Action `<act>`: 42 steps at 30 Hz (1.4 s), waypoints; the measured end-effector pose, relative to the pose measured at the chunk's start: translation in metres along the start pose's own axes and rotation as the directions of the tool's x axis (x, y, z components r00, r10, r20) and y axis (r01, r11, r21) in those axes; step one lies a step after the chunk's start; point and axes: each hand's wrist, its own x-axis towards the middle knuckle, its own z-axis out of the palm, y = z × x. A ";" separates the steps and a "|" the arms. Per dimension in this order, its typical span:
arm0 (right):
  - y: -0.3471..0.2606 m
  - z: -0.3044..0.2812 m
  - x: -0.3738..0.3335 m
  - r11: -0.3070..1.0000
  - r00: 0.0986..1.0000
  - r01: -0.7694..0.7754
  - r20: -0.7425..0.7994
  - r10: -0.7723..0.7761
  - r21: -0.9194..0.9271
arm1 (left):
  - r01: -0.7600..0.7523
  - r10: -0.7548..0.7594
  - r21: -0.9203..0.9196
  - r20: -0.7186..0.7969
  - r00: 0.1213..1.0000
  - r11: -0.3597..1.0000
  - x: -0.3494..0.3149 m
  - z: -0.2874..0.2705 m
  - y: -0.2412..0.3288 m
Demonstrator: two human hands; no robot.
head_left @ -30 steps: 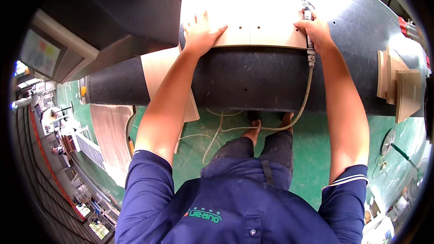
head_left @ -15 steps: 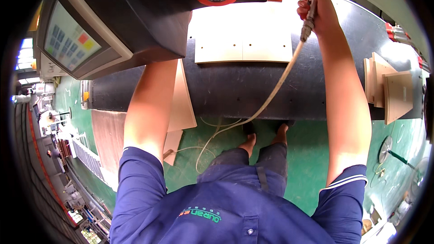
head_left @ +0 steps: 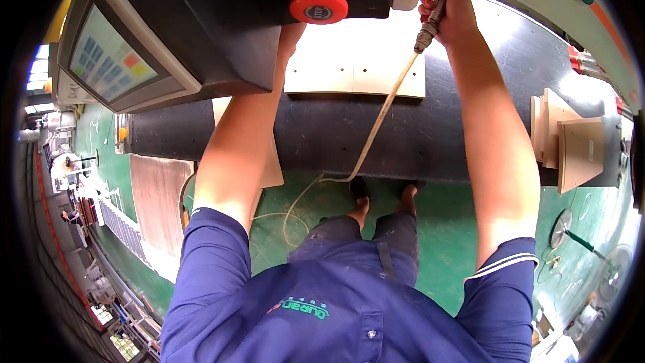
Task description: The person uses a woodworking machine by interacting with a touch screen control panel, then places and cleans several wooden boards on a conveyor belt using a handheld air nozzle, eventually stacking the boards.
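Observation:
My right hand (head_left: 458,15) is wrapped round an air blow gun (head_left: 428,32) at the top of the view, beside the machine's pale housing. A pale air hose (head_left: 381,115) runs from the gun down past the table's front edge. My left hand (head_left: 290,39) reaches behind the dark console, by the left end of two pale boards; its fingers are hidden. Those boards, a left board (head_left: 319,82) and a right board (head_left: 390,81), lie side by side with small drilled holes along their near edges. Bright glare washes out their far part.
A console with a touchscreen (head_left: 111,57) overhangs at left, with red stop buttons (head_left: 318,5) beside it. The black table (head_left: 376,151) carries stacked boards (head_left: 579,154) at right. Another board (head_left: 270,168) sticks out under my left forearm. Hose loops lie on the green floor (head_left: 443,228).
My right hand has moved slightly left with the blow gun, and the hose has swung straighter. My left hand has come partly out from behind the console, toward the boards.

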 end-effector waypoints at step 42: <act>0.137 -0.105 -0.238 0.902 0.962 -0.165 -0.268 0.057 -0.398 | -0.529 0.157 0.760 0.511 0.845 0.377 -0.134 0.049 -0.037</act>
